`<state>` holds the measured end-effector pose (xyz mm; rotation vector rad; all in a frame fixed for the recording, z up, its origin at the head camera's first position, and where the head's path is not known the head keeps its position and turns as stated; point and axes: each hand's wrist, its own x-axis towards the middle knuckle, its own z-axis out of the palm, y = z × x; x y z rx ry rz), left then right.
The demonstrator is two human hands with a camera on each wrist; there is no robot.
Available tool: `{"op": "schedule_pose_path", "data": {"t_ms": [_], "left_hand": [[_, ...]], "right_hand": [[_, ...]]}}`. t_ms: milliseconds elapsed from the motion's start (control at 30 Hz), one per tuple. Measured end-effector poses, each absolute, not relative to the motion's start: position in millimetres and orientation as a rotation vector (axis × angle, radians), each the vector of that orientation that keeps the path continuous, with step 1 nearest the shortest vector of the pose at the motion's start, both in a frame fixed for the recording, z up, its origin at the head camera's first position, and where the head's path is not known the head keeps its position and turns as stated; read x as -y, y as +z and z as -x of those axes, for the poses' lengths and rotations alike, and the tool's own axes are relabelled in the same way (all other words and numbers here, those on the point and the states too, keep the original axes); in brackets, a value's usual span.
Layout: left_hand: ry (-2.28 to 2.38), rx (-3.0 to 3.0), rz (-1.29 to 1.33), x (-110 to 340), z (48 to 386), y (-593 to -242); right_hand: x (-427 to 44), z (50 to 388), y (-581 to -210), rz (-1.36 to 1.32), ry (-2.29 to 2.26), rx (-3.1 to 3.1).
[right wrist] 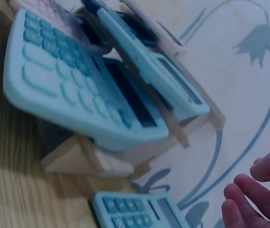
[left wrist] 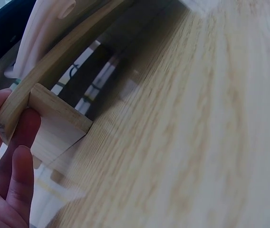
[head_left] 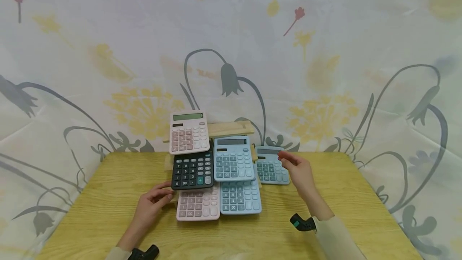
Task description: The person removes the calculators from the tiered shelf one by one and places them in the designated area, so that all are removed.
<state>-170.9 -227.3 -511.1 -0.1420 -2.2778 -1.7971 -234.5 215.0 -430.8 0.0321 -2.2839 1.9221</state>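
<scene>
Several calculators stand on a tiered wooden rack (head_left: 231, 128). A pink calculator (head_left: 189, 131) leans at the top left, above a black calculator (head_left: 193, 170). Beside the black one is a blue calculator (head_left: 234, 158). Lowest are another pink calculator (head_left: 198, 204) and another blue calculator (head_left: 240, 198). My left hand (head_left: 153, 206) pinches the end of a wooden slat (left wrist: 18, 104) at the rack's left side. My right hand (head_left: 297, 171), fingers loosely bent and holding nothing, hovers near a separate blue calculator (head_left: 270, 167) right of the rack, partly covering it from the head view.
Everything stands on a wood-grain table (head_left: 108, 187). Behind it hangs a pale cloth (head_left: 325, 31) printed with flowers. The rack's wooden foot (right wrist: 92, 159) shows under the lower blue calculator. Dark wrist cameras (head_left: 302, 222) are strapped at both sleeves.
</scene>
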Motion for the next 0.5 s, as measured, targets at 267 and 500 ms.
{"op": "schedule_pose_path", "data": {"t_ms": [267,500], "left_hand": [[-1.762,2.308,0.112,226.8,170.5,-509.3],[-1.751,2.279,0.152,226.8,171.3,-510.1]], "right_hand": [[-190.8,239.9,-418.1,-0.199,1.946,2.244],[-168.9,245.6,-410.0,-0.265,1.94,2.241]]}}
